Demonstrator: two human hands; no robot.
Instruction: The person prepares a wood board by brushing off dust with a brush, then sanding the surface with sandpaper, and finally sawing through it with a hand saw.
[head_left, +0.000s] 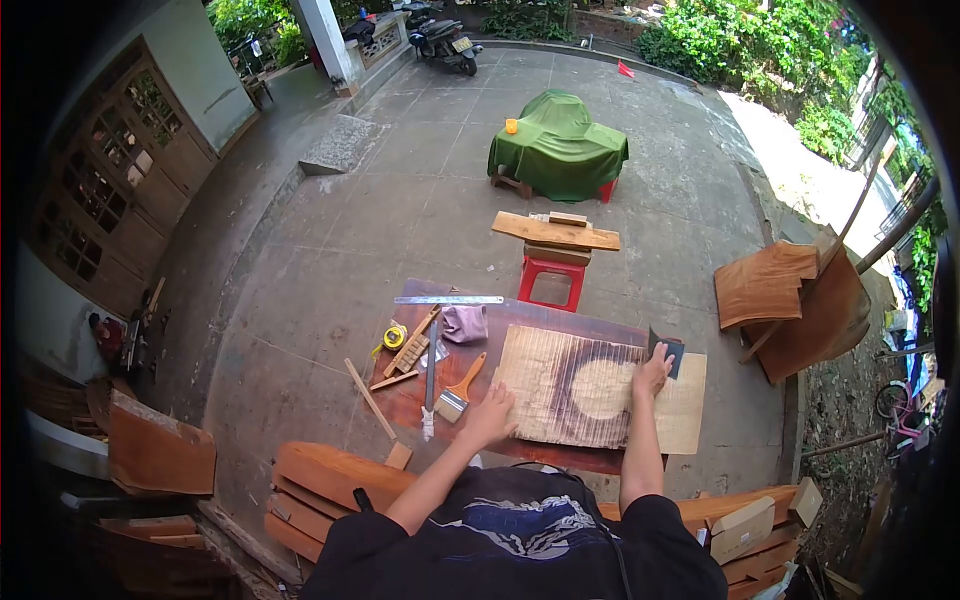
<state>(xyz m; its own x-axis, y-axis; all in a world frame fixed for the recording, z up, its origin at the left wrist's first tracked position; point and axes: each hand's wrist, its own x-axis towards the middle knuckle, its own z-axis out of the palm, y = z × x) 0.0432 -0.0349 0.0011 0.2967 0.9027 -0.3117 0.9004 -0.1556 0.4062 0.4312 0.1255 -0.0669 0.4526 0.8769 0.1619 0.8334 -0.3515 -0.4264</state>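
Observation:
A pale wooden panel [545, 385] with fine ridges and a dark scorched ring lies on a light brown sheet [685, 405] on the low table. My left hand [490, 412] is spread flat at the panel's left edge, holding nothing. At the far right corner of the panel, my right hand [652, 372] grips a dark, bent sheet of sandpaper [668, 352]; part of the sheet is behind the fingers. Just left of my left hand is a wide paintbrush [462, 388] with an orange handle.
On the reddish table [400, 398] are a yellow tape measure [395, 337], a metal ruler [450, 299], a purple cloth [464, 323] and wood strips [412, 350]. Beyond it, a red stool [552, 283] carries boards. Large wooden slabs [770, 285] lean at right.

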